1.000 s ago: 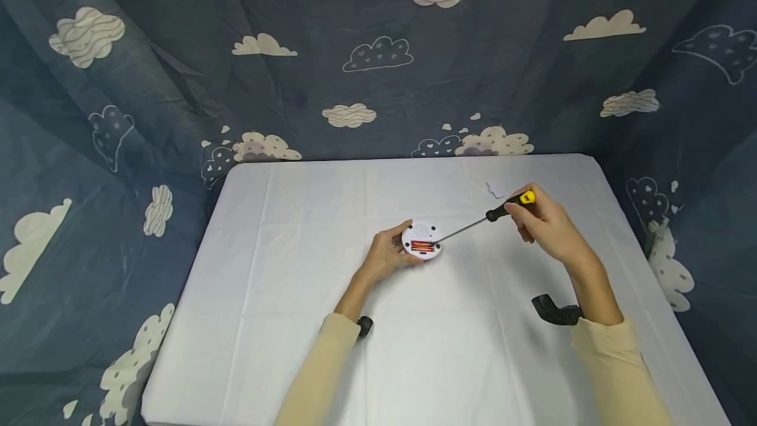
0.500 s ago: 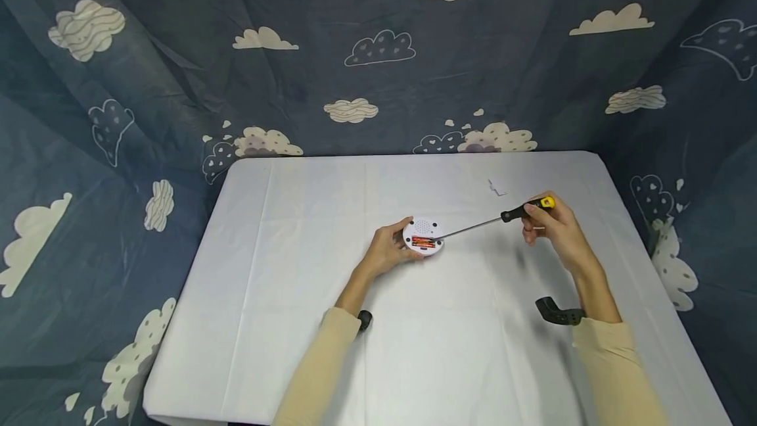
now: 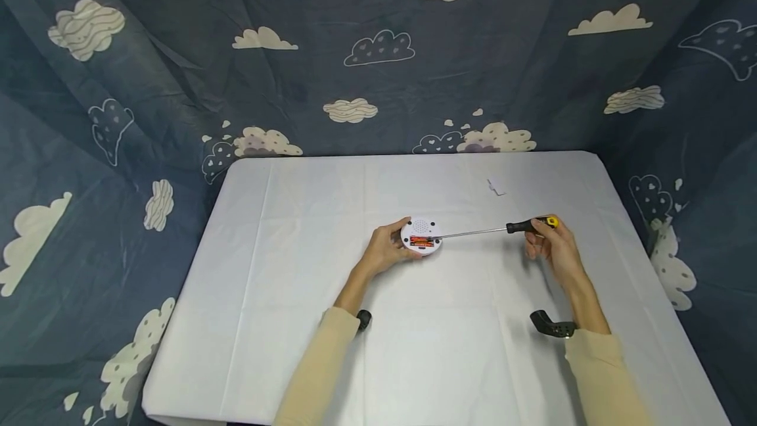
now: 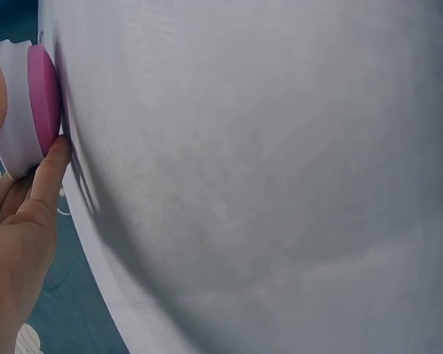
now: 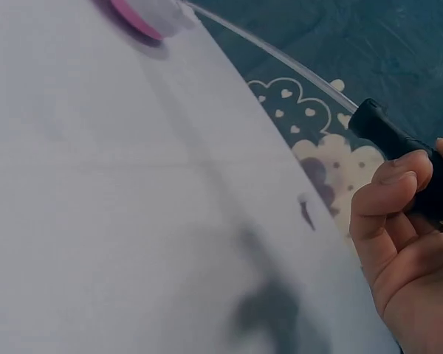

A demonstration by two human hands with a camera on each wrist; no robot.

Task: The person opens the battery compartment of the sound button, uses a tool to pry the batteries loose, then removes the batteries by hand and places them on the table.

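Observation:
My left hand (image 3: 383, 250) grips a round white device (image 3: 421, 227) by its edge, its underside facing up. That underside shows speaker holes, dark feet and two orange batteries (image 3: 422, 241) in an uncovered compartment. The left wrist view shows the device's white side and its pink face (image 4: 44, 99) turned toward the table, thumb and fingers around it. In my right hand (image 3: 554, 248) is a long screwdriver (image 3: 520, 226) with a black and yellow handle. Its shaft points left, the tip at the right end of the batteries.
A small, thin whitish piece (image 3: 495, 188), probably a cover, lies on the white-covered table (image 3: 307, 321) at the back right. A dark blue curtain with clouds (image 3: 378, 110) stands behind and at both sides. A black wrist camera mount (image 3: 552, 325) juts from the right wrist.
My right hand has moved right and lower, so the screwdriver lies flatter, its tip still at the battery compartment. The left hand and the device stay nearly in place; the head view shifted slightly.

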